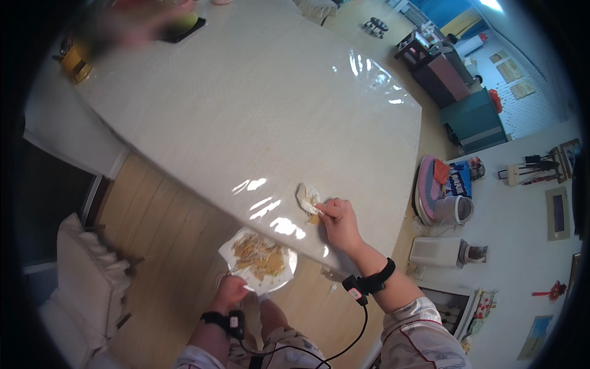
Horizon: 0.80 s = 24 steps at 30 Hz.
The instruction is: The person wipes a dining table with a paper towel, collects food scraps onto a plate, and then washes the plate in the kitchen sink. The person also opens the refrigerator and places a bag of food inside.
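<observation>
My left hand (232,289) grips the near rim of a white plate (291,272) below the table's edge. On the plate lies a heap of yellow-brown food scraps (259,256), with white paper under it. Over the table (276,124), which has a clear glossy cover, my right hand (340,221) pinches a crumpled white tissue (307,196). The tissue touches the tabletop near the close right corner. A small yellowish-brown scrap (314,219) lies against the tissue, by my fingertips.
A yellow utensil holder (76,67) and a black tray (189,33) stand at the table's far left. A chair with a ruffled cover (87,281) is at lower left. A white bin (454,210) and a white appliance (435,252) are to the right. A cable joins my wristbands.
</observation>
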### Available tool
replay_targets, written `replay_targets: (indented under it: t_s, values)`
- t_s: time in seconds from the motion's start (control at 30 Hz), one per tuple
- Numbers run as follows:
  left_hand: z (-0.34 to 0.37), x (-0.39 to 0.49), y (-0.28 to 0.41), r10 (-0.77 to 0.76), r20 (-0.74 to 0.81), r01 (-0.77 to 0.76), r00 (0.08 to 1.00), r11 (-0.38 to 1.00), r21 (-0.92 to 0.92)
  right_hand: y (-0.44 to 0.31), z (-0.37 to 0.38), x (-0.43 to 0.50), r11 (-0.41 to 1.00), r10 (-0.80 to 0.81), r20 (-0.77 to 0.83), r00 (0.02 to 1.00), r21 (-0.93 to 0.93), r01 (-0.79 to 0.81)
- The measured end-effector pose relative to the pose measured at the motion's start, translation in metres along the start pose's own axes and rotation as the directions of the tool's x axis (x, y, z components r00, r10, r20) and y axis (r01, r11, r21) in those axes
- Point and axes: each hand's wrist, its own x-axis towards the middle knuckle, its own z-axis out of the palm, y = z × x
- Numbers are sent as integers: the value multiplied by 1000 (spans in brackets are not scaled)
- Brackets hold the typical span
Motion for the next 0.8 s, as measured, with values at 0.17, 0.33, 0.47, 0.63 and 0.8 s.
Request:
replay_targets:
  t_s: [0.17,0.33,0.47,0.63,0.8]
  values:
    - [9,13,23,-89,22,91,996,938,-334,-34,15,-47,997,-82,-16,997,12,82]
    - [19,26,21,-515,198,357,834,230,-905,-61,38,-88,987,-160,-68,985,-15,159]
    - [16,22,-15,-376,190,366,907,481,-797,-74,65,-114,992,-125,-57,991,10,126]
    - [24,18,-32,-388,45,358,920,792,-495,-75,47,-108,984,-130,-88,988,110,140]
    - [31,21,-34,-460,145,257,876,189,-948,-62,14,-30,980,-77,-174,982,170,106]
